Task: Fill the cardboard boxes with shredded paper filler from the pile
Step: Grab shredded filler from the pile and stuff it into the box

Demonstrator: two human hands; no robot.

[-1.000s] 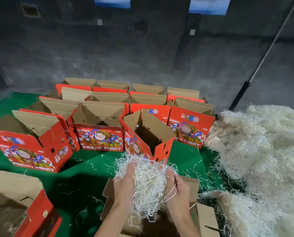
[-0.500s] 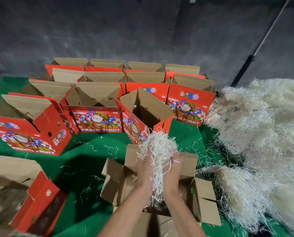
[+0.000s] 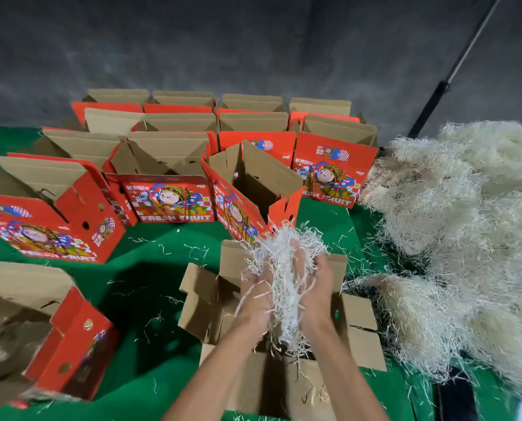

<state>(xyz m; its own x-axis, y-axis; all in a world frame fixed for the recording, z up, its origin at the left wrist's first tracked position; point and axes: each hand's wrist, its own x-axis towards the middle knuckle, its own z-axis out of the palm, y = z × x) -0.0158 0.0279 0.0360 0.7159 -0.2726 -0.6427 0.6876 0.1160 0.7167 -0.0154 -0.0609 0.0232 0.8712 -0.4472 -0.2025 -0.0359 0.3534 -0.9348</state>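
A wad of shredded paper filler (image 3: 284, 268) — light, springy, prone to shedding — is clasped between left hand (image 3: 258, 294) and right hand (image 3: 315, 287) above the open box (image 3: 211, 296); pile (image 3: 466, 238) at three o'clock.

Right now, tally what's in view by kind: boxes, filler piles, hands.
Boxes: 14
Filler piles: 1
Hands: 2, left and right, both with a grip on filler
Total: 17
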